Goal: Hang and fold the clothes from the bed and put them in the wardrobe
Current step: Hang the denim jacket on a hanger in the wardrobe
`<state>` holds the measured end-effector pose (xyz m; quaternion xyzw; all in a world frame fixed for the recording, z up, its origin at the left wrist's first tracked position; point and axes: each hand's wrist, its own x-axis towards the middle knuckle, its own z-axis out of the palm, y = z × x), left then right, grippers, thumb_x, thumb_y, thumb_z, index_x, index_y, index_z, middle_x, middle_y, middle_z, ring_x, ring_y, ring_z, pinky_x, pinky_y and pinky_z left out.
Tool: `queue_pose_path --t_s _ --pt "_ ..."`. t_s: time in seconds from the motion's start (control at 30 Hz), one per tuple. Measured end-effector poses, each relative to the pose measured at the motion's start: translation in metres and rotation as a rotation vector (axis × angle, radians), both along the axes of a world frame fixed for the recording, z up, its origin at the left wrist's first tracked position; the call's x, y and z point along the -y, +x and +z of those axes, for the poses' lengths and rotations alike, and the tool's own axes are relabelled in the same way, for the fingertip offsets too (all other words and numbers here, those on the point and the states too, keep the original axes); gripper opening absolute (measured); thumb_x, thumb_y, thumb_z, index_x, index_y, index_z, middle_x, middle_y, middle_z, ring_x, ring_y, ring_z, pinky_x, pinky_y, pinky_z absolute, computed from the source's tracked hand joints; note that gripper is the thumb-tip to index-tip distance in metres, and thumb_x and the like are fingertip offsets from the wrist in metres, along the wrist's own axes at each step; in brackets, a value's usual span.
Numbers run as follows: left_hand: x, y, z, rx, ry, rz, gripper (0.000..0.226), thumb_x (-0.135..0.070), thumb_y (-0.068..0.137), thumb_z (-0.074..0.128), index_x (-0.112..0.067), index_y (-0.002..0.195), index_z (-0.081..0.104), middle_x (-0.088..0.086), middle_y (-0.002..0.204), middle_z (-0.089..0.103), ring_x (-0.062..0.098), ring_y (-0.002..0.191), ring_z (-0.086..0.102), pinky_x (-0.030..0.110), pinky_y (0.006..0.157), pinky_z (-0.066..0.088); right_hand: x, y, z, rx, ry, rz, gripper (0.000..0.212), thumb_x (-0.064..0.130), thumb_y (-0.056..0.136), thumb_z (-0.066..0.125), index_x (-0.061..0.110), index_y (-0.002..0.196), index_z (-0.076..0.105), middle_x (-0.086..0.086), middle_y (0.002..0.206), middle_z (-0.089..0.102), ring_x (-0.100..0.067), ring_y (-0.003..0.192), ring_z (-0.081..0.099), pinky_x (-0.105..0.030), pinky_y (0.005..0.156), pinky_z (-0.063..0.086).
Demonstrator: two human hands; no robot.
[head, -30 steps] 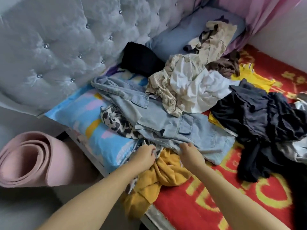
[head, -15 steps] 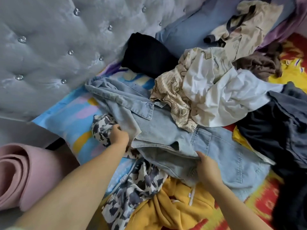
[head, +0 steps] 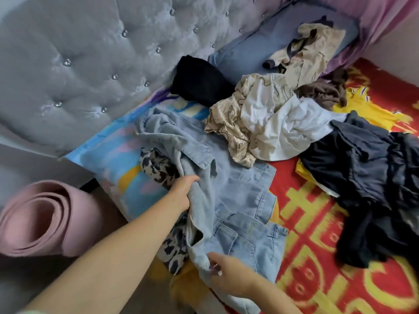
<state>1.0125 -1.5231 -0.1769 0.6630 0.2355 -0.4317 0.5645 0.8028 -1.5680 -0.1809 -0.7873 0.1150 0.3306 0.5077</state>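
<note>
A light blue denim garment lies spread over the near part of the bed. My left hand grips a bunched fold of it near its middle. At its near edge my right hand pinches the denim hem. A black-and-white patterned cloth shows from under the denim on the left, and a mustard-yellow garment lies beneath the near end. Farther back sit a beige printed and white garment heap, a folded black piece, a brown piece and a dark navy pile.
The bed has a red and yellow cover and a grey tufted headboard. A colourful blue pillow and a grey-blue pillow lie by the headboard. A rolled pink mat stands beside the bed on the left.
My left hand left the patterned cloth and took hold of the denim. My right hand pulled the denim's near edge toward me. The denim has shifted nearer and now covers most of the yellow garment.
</note>
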Motion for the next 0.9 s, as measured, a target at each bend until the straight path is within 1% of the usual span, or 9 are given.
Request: queue_pose_path --t_s 0.1,0.17,0.3,0.37,0.47,0.6,0.73,0.8,0.9 --pt "-0.04 -0.029 0.046 -0.048 -0.207 -0.117 0.017 -0.007 0.092 0.052 -0.003 0.08 0.064 0.013 0.066 0.067 0.024 0.057 0.066 0.031 0.064 0.05 -0.002 -0.017 0.003 -0.064 -0.096 -0.1 0.036 0.023 0.094 0.056 0.021 0.129 0.052 -0.001 0.125 0.059 -0.018 0.117 0.055 -0.028 0.101 0.041" --pt "-0.081 -0.046 0.064 -0.048 -0.244 -0.184 0.027 -0.002 0.089 0.049 -0.004 0.067 0.065 0.012 0.065 0.066 0.025 0.059 0.065 0.033 0.067 0.05 0.002 -0.019 0.027 0.065 -0.152 -0.465 0.029 0.013 0.095 0.053 0.002 0.121 0.059 -0.016 0.119 0.064 -0.026 0.11 0.061 -0.034 0.096 0.047" --pt "-0.163 -0.085 0.095 0.069 -0.201 -0.377 0.027 0.016 0.079 0.044 -0.001 0.065 0.059 0.011 0.063 0.058 0.027 0.065 0.056 0.028 0.057 0.049 -0.007 -0.004 0.098 0.262 0.177 -1.195 0.025 0.025 0.101 0.045 0.011 0.089 0.062 -0.009 0.093 0.063 -0.015 0.078 0.061 -0.027 0.072 0.054" --pt "-0.204 -0.104 0.114 0.232 -0.187 -0.549 0.021 0.01 0.066 0.056 -0.002 0.082 0.063 0.011 0.077 0.059 0.025 0.079 0.054 0.026 0.061 0.047 -0.041 -0.001 0.129 0.176 0.342 -1.116 0.044 0.047 0.099 0.038 0.012 0.095 0.064 -0.008 0.095 0.065 -0.019 0.085 0.063 -0.031 0.074 0.054" --pt "-0.251 -0.122 0.138 0.506 -0.173 -0.947 0.059 -0.021 0.055 0.066 -0.013 0.113 0.057 0.005 0.113 0.058 0.013 0.106 0.051 0.029 0.089 0.042 -0.103 -0.005 0.146 -0.024 0.398 -0.765 0.064 0.069 0.086 0.04 0.012 0.103 0.065 -0.003 0.091 0.066 -0.02 0.087 0.061 -0.032 0.073 0.053" --pt "-0.301 -0.151 0.167 0.735 -0.231 -1.051 0.049 0.007 0.086 0.057 0.0 0.134 0.048 -0.009 0.132 0.042 -0.007 0.116 0.041 0.009 0.105 0.033 -0.171 -0.03 0.156 0.017 0.313 -0.498 0.036 0.041 0.081 0.068 0.007 0.092 0.067 -0.009 0.078 0.059 -0.017 0.068 0.054 -0.027 0.063 0.045" --pt "-0.346 -0.181 0.168 0.502 -0.393 -0.774 0.038 0.003 0.085 0.05 -0.004 0.121 0.058 0.005 0.123 0.06 0.01 0.112 0.054 0.024 0.096 0.043 -0.214 -0.068 0.154 0.103 0.046 -0.37 0.022 0.021 0.086 0.056 -0.001 0.081 0.057 -0.009 0.067 0.053 -0.012 0.056 0.049 -0.03 0.054 0.036" --pt "-0.363 -0.19 0.164 0.157 -0.588 -0.454 0.033 -0.008 0.079 0.051 -0.003 0.11 0.061 0.014 0.101 0.066 0.021 0.089 0.063 0.03 0.079 0.052 -0.233 -0.092 0.15 0.159 -0.001 -0.368 0.05 0.034 0.072 0.055 -0.009 0.097 0.055 -0.023 0.08 0.058 -0.018 0.071 0.052 -0.04 0.066 0.044" --pt "-0.37 -0.204 0.15 -0.051 -0.424 -0.317 0.031 -0.04 0.087 0.056 -0.011 0.078 0.06 0.008 0.066 0.062 0.018 0.054 0.059 0.022 0.051 0.048 -0.263 -0.125 0.153 0.183 0.119 -0.392 0.033 0.017 0.079 0.05 0.004 0.105 0.065 -0.023 0.097 0.067 -0.023 0.084 0.061 -0.039 0.078 0.049"
